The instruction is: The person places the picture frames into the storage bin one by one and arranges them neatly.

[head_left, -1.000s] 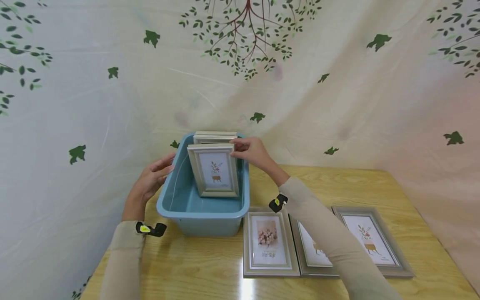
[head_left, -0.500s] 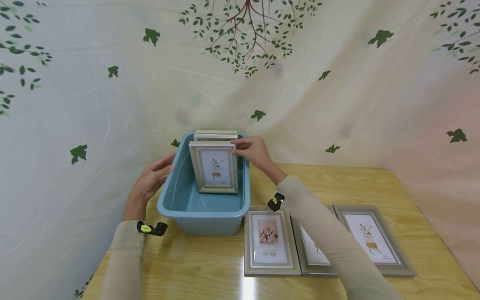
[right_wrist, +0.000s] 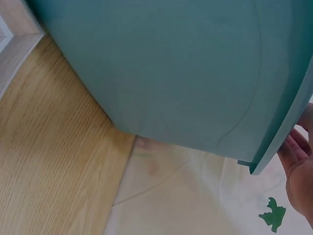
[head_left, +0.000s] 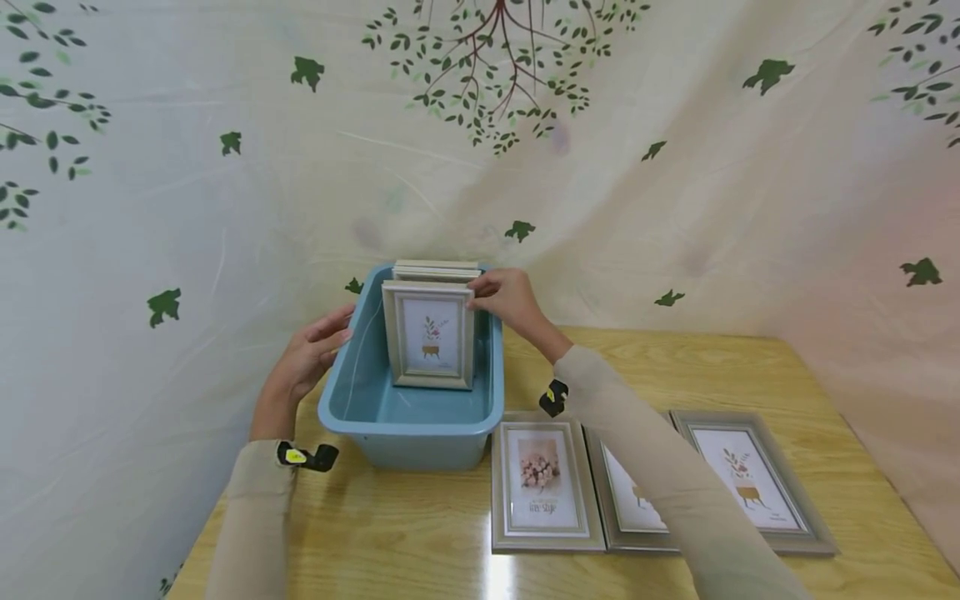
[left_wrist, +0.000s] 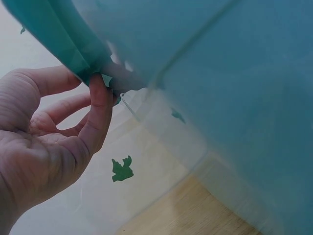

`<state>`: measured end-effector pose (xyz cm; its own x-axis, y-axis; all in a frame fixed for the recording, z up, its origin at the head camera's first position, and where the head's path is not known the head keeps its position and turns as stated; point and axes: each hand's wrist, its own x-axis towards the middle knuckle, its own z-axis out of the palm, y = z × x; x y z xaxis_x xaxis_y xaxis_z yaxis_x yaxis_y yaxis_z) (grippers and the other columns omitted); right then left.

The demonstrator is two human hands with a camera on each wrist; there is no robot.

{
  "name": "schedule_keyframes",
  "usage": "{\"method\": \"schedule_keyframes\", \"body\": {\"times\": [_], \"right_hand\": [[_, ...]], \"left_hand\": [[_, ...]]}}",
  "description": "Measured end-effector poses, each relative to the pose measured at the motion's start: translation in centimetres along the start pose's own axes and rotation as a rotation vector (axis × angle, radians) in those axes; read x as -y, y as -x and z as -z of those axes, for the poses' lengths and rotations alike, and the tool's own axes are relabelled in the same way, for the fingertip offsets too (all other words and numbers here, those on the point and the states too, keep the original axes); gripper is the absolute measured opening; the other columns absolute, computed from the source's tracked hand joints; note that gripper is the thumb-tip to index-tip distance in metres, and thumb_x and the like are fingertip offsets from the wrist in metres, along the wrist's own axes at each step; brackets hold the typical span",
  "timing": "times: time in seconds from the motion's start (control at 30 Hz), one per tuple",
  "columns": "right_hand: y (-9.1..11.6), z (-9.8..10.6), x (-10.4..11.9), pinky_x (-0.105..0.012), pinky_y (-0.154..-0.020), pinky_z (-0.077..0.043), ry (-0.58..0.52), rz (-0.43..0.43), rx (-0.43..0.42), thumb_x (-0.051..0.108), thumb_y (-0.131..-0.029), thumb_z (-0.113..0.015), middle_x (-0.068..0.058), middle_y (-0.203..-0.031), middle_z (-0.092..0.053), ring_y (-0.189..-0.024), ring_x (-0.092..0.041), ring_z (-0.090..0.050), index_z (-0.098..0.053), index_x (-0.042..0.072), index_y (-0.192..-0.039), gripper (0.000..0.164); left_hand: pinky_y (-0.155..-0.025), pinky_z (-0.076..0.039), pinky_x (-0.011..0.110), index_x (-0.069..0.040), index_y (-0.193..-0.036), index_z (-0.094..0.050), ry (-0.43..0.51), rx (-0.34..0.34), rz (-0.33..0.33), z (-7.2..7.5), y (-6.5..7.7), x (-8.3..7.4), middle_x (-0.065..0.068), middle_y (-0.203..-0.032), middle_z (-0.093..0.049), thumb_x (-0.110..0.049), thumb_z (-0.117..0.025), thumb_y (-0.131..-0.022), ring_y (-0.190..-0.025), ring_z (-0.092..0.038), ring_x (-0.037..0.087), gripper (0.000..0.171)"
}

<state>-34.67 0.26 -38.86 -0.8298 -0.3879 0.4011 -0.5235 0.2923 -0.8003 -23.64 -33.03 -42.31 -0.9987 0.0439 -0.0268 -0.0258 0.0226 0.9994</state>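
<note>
A blue plastic bin (head_left: 411, 430) stands on the table, with several picture frames upright at its back. My left hand (head_left: 303, 358) grips the bin's left rim; in the left wrist view the fingers of that hand (left_wrist: 54, 132) curl at the rim's edge. With thumb and fingers, my right hand (head_left: 513, 300) pinches the upper right corner of the front picture frame (head_left: 431, 337), which shows a potted plant print. This frame stands nearly upright inside the bin, in front of the others (head_left: 437, 268). In the right wrist view the bin wall (right_wrist: 161, 73) hides the frame.
To the right of the bin, a picture frame with a pink flower print (head_left: 547, 525) lies flat on the wooden table (head_left: 390, 533). Beside it lie a second frame (head_left: 628, 492), partly under my right forearm, and a third (head_left: 750, 500). A leaf-patterned cloth (head_left: 600, 267) hangs behind.
The front picture frame has shifted slightly back and its lower edge slightly left, so it stands straighter. My right hand stays on its corner; my left hand stays on the rim.
</note>
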Motion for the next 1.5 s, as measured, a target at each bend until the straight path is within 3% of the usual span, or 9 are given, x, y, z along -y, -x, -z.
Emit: {"method": "schedule_keyframes", "body": {"times": [0.17,0.5,1.07,1.5], "right_hand": [[-0.1,-0.1,-0.1,-0.035,-0.077,-0.062,0.045,0.017,0.01,-0.002,-0.083,-0.081,-0.019,-0.098,-0.076,-0.089,-0.03,-0.076,-0.076,-0.004,-0.104,0.021],[-0.7,0.5,-0.4,-0.035,-0.081,-0.061,0.066,0.036,-0.055,-0.008,-0.083,-0.078,-0.023,-0.101,-0.074,-0.091,-0.033,-0.075,-0.074,-0.007,-0.101,0.019],[-1.2,0.5,-1.0,-0.038,-0.093,-0.058,0.1,-0.022,-0.031,-0.003,-0.082,-0.081,-0.022,-0.112,-0.07,-0.102,-0.034,-0.07,-0.071,-0.006,-0.108,0.027],[-0.7,0.0,-1.5,-0.04,-0.095,-0.057,0.121,0.048,-0.069,0.0,-0.084,-0.081,-0.019,-0.111,-0.068,-0.103,-0.032,-0.068,-0.071,-0.003,-0.109,0.027]], "left_hand": [[-0.088,-0.057,0.022,-0.013,-0.158,-0.038,-0.015,0.003,0.004,0.0,0.0,0.0,-0.007,-0.135,-0.055,-0.027,-0.062,-0.103,-0.112,-0.064,0.003,0.062],[-0.088,-0.057,0.024,-0.013,-0.159,-0.037,-0.027,0.009,-0.006,0.0,0.0,0.0,-0.006,-0.136,-0.055,-0.027,-0.062,-0.103,-0.113,-0.063,0.006,0.062],[-0.087,-0.057,0.022,-0.013,-0.158,-0.037,-0.003,0.008,0.0,0.2,-0.5,0.2,-0.01,-0.13,-0.057,-0.025,-0.062,-0.103,-0.112,-0.063,0.005,0.062],[-0.086,-0.057,0.022,-0.011,-0.158,-0.037,0.022,0.022,-0.032,0.4,-0.6,0.2,-0.01,-0.13,-0.058,-0.021,-0.06,-0.104,-0.111,-0.064,0.004,0.06]]}}
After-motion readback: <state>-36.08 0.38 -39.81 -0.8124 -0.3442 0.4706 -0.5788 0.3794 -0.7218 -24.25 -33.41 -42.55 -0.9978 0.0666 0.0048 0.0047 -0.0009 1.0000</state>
